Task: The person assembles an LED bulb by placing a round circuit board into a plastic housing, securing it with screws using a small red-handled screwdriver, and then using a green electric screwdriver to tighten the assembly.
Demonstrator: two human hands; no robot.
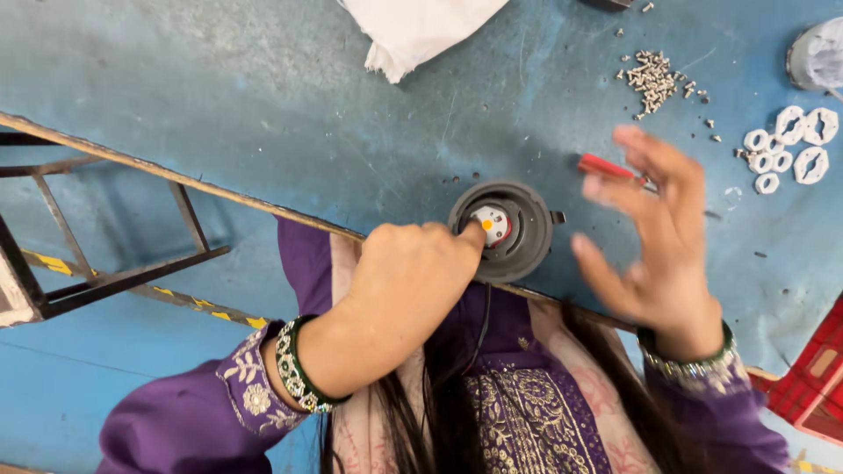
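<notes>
A round dark grey housing (525, 230) lies on the blue table near its front edge. In its middle sits a white centre piece with an orange dot (493, 223). My left hand (408, 281) is curled, and its fingertips pinch and press on that white piece. My right hand (660, 230) hovers to the right of the housing with its fingers spread and blurred. A red-handled screwdriver (604, 166) lies on the table under its fingertips; the shaft is partly hidden by the fingers.
A pile of small silver screws (654, 81) lies at the back right. White plastic rings (790, 145) are further right, by a grey round part (815, 54). A white cloth (413, 31) is at the back. A metal frame (105, 263) stands to the left, and a red crate (812, 377) low on the right.
</notes>
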